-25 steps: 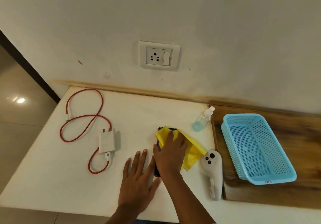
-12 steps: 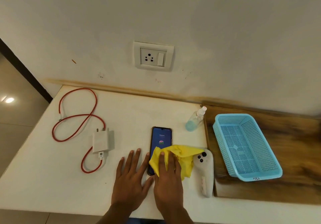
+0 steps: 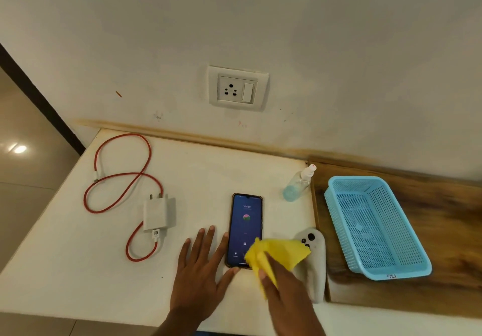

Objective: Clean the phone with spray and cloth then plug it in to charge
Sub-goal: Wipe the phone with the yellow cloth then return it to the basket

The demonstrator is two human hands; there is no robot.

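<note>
Light: warm, dim – glare spot on the floor [image 3: 19, 149] at nine o'clock.
Blur: right hand [image 3: 289, 301] smeared.
Edges: wide-angle bending.

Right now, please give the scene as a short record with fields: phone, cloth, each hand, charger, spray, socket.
phone: flat on white table, screen up and lit
cloth: yellow, held over phone's near right corner
right hand: grips cloth
left hand: flat on table, touching phone's left edge
charger: on table left of phone, red cable attached, not plugged in
spray: beyond phone, to the right
socket: on wall, empty
</note>
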